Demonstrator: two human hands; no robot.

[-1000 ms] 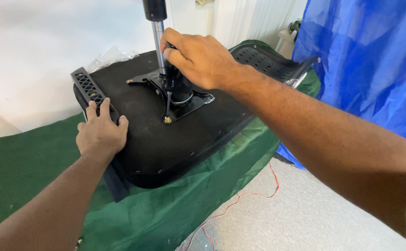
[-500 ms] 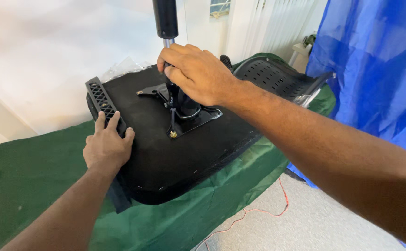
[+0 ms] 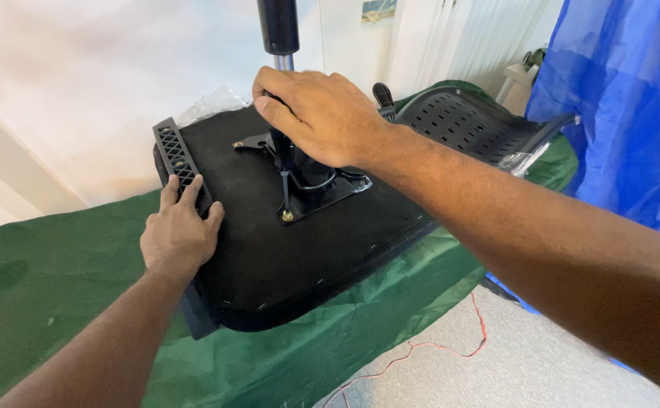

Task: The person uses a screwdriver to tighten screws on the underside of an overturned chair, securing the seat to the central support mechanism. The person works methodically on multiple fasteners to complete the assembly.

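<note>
Right hand: fingers curled narrow round a thin black tool, tip down on a brass screw at the near corner of the metal plate. Left hand: fingers spread flat, gripping nothing, pressed on the seat left of the plate, beside the lattice armrest bracket.

Best done, by judgement: tool held square over the screw, steady downward pressure, left palm bracing the seat against sliding on the green cloth.

Seat upside down on the cloth, plate at its middle, post rising from the plate.

Counted: one seat, one plate, one post, one tool, two screws showing (second at the far left corner), one perforated backrest right of the plate, one red wire on the floor.
</note>
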